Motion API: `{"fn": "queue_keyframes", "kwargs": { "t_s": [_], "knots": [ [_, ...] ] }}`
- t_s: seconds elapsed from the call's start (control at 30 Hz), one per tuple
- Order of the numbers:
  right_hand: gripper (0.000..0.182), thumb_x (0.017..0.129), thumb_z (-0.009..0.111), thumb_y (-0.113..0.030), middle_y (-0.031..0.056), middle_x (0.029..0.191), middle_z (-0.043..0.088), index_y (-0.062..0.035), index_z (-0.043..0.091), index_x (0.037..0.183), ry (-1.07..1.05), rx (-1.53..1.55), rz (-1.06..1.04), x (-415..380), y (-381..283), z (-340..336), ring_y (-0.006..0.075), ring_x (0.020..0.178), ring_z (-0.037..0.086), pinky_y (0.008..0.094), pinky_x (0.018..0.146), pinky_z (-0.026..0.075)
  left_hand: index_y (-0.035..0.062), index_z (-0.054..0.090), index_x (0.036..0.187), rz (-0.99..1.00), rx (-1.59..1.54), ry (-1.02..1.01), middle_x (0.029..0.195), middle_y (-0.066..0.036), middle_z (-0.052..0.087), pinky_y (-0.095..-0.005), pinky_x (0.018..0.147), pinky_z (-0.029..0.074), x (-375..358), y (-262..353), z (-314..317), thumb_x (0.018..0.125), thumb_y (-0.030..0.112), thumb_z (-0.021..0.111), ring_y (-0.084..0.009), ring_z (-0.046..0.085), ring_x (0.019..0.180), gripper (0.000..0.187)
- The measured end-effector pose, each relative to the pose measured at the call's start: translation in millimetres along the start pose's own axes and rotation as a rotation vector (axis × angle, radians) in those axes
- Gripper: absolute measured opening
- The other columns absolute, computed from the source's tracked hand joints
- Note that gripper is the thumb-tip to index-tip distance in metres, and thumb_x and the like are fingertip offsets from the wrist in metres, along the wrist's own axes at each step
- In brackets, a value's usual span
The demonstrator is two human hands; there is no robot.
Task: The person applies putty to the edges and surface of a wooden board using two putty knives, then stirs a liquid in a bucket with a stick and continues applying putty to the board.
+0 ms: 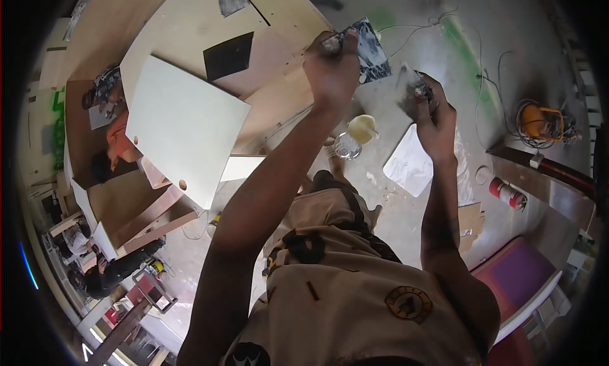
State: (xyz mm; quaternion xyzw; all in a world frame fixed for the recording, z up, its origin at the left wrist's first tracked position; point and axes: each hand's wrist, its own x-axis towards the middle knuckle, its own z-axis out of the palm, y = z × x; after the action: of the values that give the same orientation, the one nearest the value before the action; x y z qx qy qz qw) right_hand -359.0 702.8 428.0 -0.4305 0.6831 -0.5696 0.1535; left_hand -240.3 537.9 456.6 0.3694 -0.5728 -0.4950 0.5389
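My left hand is closed on a dark square plate smeared with white paste, its thumb on the near edge. To the right and slightly lower, my right hand is wrapped round a scraper, whose pale, smeared blade points up and left; motion and the fingers partly hide it. The two tools are apart. Below them on the floor stand a clear tub and a round, yellowish lid or container. Beneath my right hand lies a white sheet.
A large wooden panel structure fills the left, with a white board and a dark plate on it. People work at far left. Cables, an orange-framed reel and a fire extinguisher are at right.
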Motion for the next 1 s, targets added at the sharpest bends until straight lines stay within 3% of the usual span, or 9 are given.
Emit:
{"fn": "queue_keyframes", "kwargs": {
  "t_s": [0.17,0.27,0.5,0.6,0.73,0.8,0.87,0.93,1.0],
  "knots": [
    [0.046,0.077,0.065,-0.001,0.0117,0.113,0.065,-0.0067,0.061,0.123,0.085,-0.688,-0.542,-2,-2,24,0.0327,0.094,0.066,0.0401,0.076,0.058,0.0011,0.064,0.075,0.188,0.328,-0.071,0.07,-0.021,0.066,-0.046,0.064,0.051,-8,-22,41,0.093,0.02,0.065,-0.0432,0.065,0.069,0.026],
    [0.047,0.077,0.065,-0.004,0.0112,0.116,0.065,-0.0082,0.061,0.124,0.124,-0.879,-0.397,22,18,23,0.0304,0.097,0.067,0.0391,0.075,0.058,-0.0018,0.065,0.078,0.08,0.423,-0.307,0.069,-0.02,0.066,-0.0431,0.064,0.05,-23,-16,48,0.094,0.022,0.065,-0.0338,0.068,0.065,0.028],
    [0.025,0.098,0.06,-0.017,0.0109,0.082,0.069,-0.0045,0.066,0.119,0.116,-0.136,-0.021,106,73,-48,0.0232,0.07,0.068,0.0342,0.069,0.055,-0.0004,0.069,0.088,0.06,0.304,-0.4,0.063,-0.002,0.058,-0.0292,0.054,0.043,-38,-48,6,0.098,0.023,0.066,-0.0091,0.05,0.055,0.025],
    [0.027,0.098,0.06,-0.016,0.0084,0.092,0.071,-0.0012,0.065,0.119,0.126,0.337,0.259,125,109,-72,0.0174,0.08,0.068,0.0317,0.075,0.055,-0.0002,0.068,0.094,-0.229,0.09,-0.31,0.066,-0.002,0.062,-0.032,0.056,0.048,-49,-53,-26,0.1,0.022,0.063,-0.0142,0.055,0.055,0.024],
    [0.024,0.096,0.062,-0.015,0.0054,0.098,0.068,0.001,0.065,0.113,0.135,0.918,0.369,141,267,-80,0.0152,0.086,0.065,0.0318,0.083,0.055,0.0021,0.069,0.103,-0.271,0.017,-0.231,0.067,0.006,0.055,-0.0224,0.05,0.036,-61,-63,-70,0.102,0.024,0.063,-0.0012,0.046,0.058,0.023],
    [0.023,0.097,0.06,-0.016,0.0069,0.098,0.068,-0.0001,0.064,0.114,0.244,0.638,0.385,113,299,-55,0.0166,0.088,0.065,0.0338,0.085,0.054,-0.0004,0.068,0.106,-0.272,0.009,-0.231,0.071,0.001,0.062,-0.0246,0.056,0.045,-67,-97,-96,0.102,0.022,0.062,-0.0044,0.055,0.064,0.023],
    [0.023,0.097,0.06,-0.016,0.0068,0.098,0.068,-0.0009,0.064,0.113,0.157,0.226,0.405,77,324,-34,0.0175,0.091,0.065,0.0348,0.085,0.053,0.0015,0.067,0.099,-0.573,-0.025,-0.248,0.078,-0.002,0.065,-0.0247,0.058,0.046,-78,-107,-114,0.103,0.028,0.06,-0.0054,0.055,0.066,0.028],
    [0.023,0.093,0.062,-0.015,0.0056,0.094,0.067,-0.0013,0.064,0.111,-0.023,0.508,0.272,28,369,-12,0.0161,0.089,0.063,0.0333,0.082,0.051,0.0064,0.066,0.099,-0.774,0.019,-0.254,0.061,0.003,0.055,-0.0241,0.043,0.034,-88,-109,-125,0.105,0.025,0.055,-0.0027,0.044,0.048,0.023],
    [0.022,0.085,0.063,-0.012,0.0051,0.091,0.067,-0.0022,0.067,0.105,0.094,0.665,0.45,-3,458,29,0.0141,0.084,0.061,0.0323,0.078,0.05,0.0072,0.062,0.089,-0.877,-0.051,-0.297,0.082,-0.003,0.066,-0.0263,0.06,0.048,-108,-183,-159,0.107,0.038,0.049,-0.0077,0.058,0.068,0.038]
  ]
}}
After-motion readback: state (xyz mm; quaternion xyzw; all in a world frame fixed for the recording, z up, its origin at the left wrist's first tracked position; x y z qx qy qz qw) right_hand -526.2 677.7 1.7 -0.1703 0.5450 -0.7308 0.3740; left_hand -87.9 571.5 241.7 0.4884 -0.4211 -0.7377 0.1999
